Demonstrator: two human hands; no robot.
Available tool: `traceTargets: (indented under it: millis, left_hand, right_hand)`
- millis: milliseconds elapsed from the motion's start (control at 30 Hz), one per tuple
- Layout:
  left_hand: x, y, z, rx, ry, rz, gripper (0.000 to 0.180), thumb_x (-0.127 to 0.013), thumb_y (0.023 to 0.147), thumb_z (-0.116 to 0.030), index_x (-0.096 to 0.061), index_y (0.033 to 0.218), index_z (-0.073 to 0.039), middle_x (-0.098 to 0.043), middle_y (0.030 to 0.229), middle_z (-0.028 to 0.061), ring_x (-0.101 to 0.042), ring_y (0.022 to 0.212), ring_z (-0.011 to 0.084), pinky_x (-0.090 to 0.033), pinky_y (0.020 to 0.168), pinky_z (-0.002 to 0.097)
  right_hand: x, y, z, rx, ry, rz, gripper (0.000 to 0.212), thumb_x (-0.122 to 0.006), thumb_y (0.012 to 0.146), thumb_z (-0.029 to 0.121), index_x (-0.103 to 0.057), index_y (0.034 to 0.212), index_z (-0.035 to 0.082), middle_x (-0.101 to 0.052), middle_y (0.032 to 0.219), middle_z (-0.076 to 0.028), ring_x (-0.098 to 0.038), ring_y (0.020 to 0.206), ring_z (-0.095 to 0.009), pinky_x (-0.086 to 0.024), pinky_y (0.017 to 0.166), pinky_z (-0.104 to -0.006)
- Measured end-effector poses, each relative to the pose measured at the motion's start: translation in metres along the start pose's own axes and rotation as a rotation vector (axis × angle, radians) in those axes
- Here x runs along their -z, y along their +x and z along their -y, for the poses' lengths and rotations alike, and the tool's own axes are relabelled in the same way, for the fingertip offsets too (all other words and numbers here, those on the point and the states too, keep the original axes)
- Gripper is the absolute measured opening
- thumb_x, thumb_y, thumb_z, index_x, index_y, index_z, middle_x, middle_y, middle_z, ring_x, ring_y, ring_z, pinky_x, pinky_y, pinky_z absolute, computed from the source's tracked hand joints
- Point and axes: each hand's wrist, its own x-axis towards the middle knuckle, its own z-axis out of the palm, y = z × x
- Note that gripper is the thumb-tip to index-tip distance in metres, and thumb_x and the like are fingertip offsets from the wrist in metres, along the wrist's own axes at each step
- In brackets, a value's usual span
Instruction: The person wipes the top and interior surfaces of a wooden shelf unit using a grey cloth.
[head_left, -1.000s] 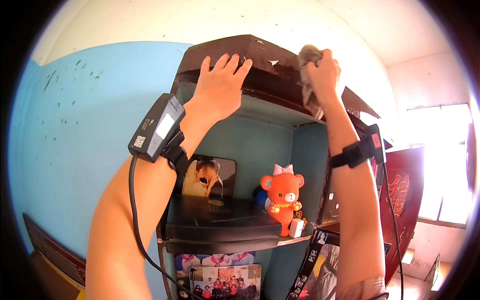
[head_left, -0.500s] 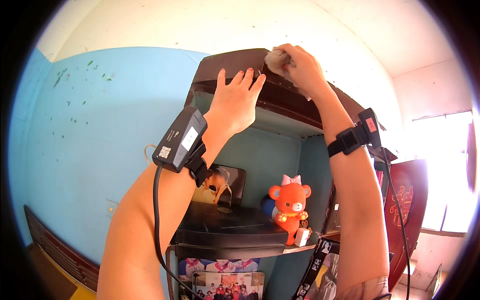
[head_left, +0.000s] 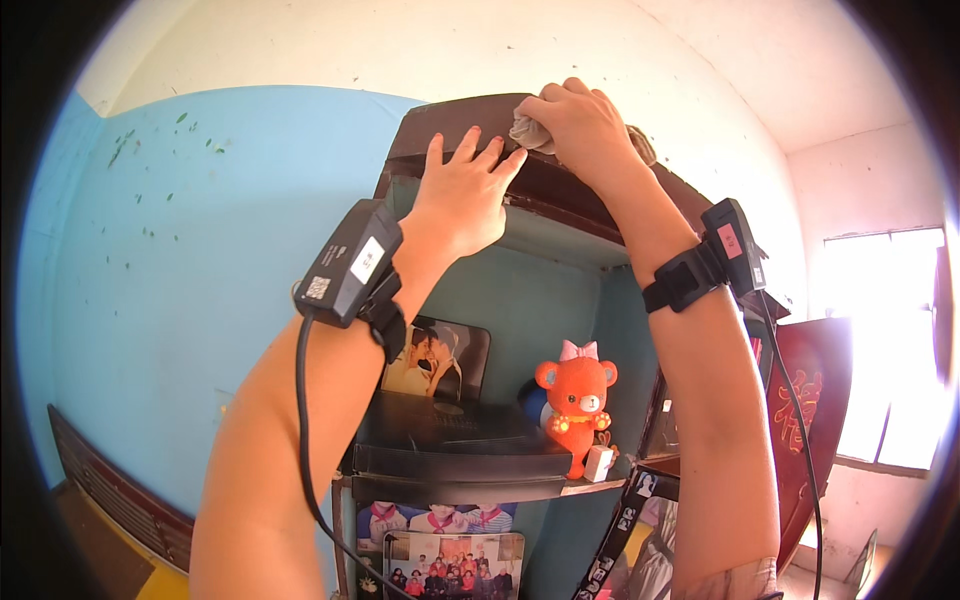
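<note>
My right hand point(head_left: 588, 128) is closed around a crumpled grey cloth point(head_left: 532, 132), pressing it to the dark brown top board point(head_left: 440, 127) of a tall cabinet. Part of the cloth point(head_left: 641, 145) pokes out on the far side of that hand. To the left, my left hand point(head_left: 462, 193) has its fingers spread, its fingertips resting against the face of the same board. It holds nothing. Each wrist carries a strapped black device with a cable.
Below, a black flat-topped box point(head_left: 460, 440) sits on the cabinet shelf beside an orange bear figure point(head_left: 578, 400) with a pink bow. Behind them leans a couple's photo point(head_left: 440, 360). Group photos point(head_left: 455, 565) stand lower down. A red door panel point(head_left: 815, 420) juts out at right.
The right hand and the cloth have slid left along the top board, toward the left hand. My left hand has shifted slightly left, its fingers still spread.
</note>
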Motion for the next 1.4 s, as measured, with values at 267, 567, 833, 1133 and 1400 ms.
traceTargets:
  millis: [267,567,833,1133,1400]
  left_hand:
    - [0.004,-0.075,0.03,0.056,-0.003,-0.018,0.062,-0.063,0.087,-0.018,-0.045,0.145,-0.01,-0.04,0.152,0.0171,-0.029,0.146,0.0367,-0.024,0.115,0.0587]
    - [-0.021,-0.152,0.042,0.004,-0.088,0.069,0.055,-0.069,0.087,-0.026,-0.054,0.138,-0.011,-0.03,0.157,0.0176,-0.017,0.15,0.0371,-0.019,0.117,0.061]
    - [-0.037,-0.159,0.056,-0.001,-0.11,0.037,0.055,-0.072,0.083,-0.025,-0.058,0.134,-0.009,-0.03,0.157,0.0169,-0.016,0.15,0.0364,-0.017,0.118,0.0601]
    - [-0.045,-0.175,0.061,-0.012,-0.12,0.05,0.053,-0.073,0.081,-0.024,-0.061,0.13,-0.008,-0.032,0.157,0.0175,-0.016,0.15,0.0364,-0.017,0.118,0.0602]
    - [-0.048,-0.177,0.058,0.029,-0.1,0.041,0.054,-0.073,0.081,-0.026,-0.061,0.13,-0.009,-0.031,0.157,0.0171,-0.014,0.151,0.0355,-0.018,0.117,0.0596]
  right_hand:
    - [0.001,-0.022,0.046,-0.568,0.029,0.054,0.025,-0.064,0.082,0.007,-0.064,0.106,0.008,-0.063,0.099,-0.016,-0.061,0.102,-0.032,-0.054,0.08,-0.0446]
    - [0.015,-0.047,0.059,-0.121,0.509,-0.102,0.035,-0.059,0.079,-0.003,-0.065,0.11,0.012,-0.062,0.092,-0.009,-0.06,0.093,-0.032,-0.051,0.081,-0.0425]
    - [0.03,-0.079,0.048,-0.366,0.45,-0.136,0.041,-0.061,0.076,-0.003,-0.064,0.115,0.01,-0.064,0.102,-0.014,-0.06,0.103,-0.034,-0.049,0.088,-0.0438]
    - [-0.005,-0.084,0.034,-0.705,0.163,-0.13,0.037,-0.059,0.081,-0.001,-0.063,0.115,0.013,-0.062,0.107,-0.013,-0.057,0.106,-0.036,-0.048,0.09,-0.0462]
    - [0.0,-0.054,0.068,-0.596,0.271,-0.138,0.038,-0.06,0.082,-0.001,-0.061,0.118,0.012,-0.061,0.104,-0.014,-0.057,0.103,-0.035,-0.049,0.087,-0.0456]
